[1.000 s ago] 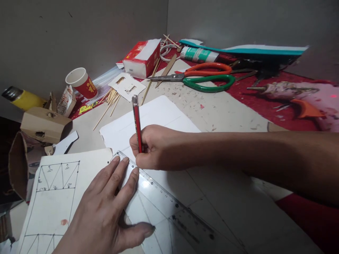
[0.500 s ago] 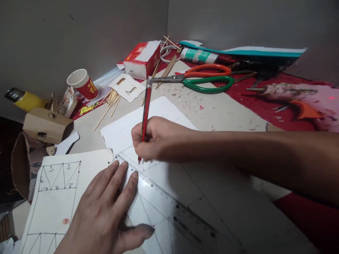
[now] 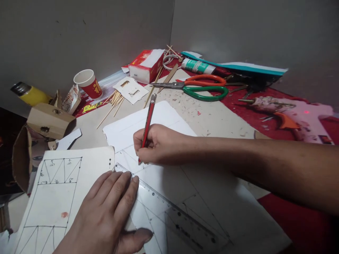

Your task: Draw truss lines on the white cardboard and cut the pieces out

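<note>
A red pencil (image 3: 147,123) is gripped in my right hand (image 3: 159,144), its tip down on a large white sheet (image 3: 169,114) marked with thin lines. My left hand (image 3: 111,208) lies with fingers stretched over the near end of a clear plastic ruler (image 3: 161,199). That ruler slants down to the right across the sheet, its lower part in my arm's shadow. Partly under my left hand is a smaller sheet (image 3: 50,206) bearing a truss-like line drawing with handwritten marks.
Scissors (image 3: 185,85) with orange and green handles lie beyond my right hand. Further right is a pink glue gun (image 3: 288,109) with a lit red light. Around the back stand a tissue pack (image 3: 147,65), a paper cup (image 3: 91,84), wooden sticks (image 3: 115,100) and a cardboard piece (image 3: 50,121).
The view has tilted and shifted slightly. The ruler's upper end now sits a little lower, clear of the drawn line, with my left hand on it. The pencil leans more to the right.
</note>
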`<state>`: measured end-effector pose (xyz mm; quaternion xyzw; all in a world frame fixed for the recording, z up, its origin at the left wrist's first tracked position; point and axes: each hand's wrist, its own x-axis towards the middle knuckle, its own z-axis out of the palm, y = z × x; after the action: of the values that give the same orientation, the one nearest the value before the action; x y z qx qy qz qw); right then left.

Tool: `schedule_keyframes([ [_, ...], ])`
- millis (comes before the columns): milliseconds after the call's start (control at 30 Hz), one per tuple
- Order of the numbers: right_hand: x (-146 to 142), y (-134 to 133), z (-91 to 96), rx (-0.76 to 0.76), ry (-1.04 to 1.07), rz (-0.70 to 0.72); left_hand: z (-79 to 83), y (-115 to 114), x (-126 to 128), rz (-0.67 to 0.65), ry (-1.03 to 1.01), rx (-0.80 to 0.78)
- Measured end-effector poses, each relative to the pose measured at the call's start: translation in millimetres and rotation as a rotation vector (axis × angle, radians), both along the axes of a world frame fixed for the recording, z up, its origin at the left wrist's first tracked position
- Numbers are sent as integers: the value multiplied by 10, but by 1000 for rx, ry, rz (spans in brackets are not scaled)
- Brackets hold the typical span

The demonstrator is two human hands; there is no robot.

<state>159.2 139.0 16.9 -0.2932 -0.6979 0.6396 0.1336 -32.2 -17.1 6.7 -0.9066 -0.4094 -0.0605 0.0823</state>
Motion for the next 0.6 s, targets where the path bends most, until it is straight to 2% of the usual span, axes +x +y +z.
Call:
schedule_keyframes([
  [167,15,-7,-6,109,-53,56,-32,-4,-21,-32,21,-27],
  [600,15,-8,25,132,-79,98,-23,14,-7,-35,3,-37],
])
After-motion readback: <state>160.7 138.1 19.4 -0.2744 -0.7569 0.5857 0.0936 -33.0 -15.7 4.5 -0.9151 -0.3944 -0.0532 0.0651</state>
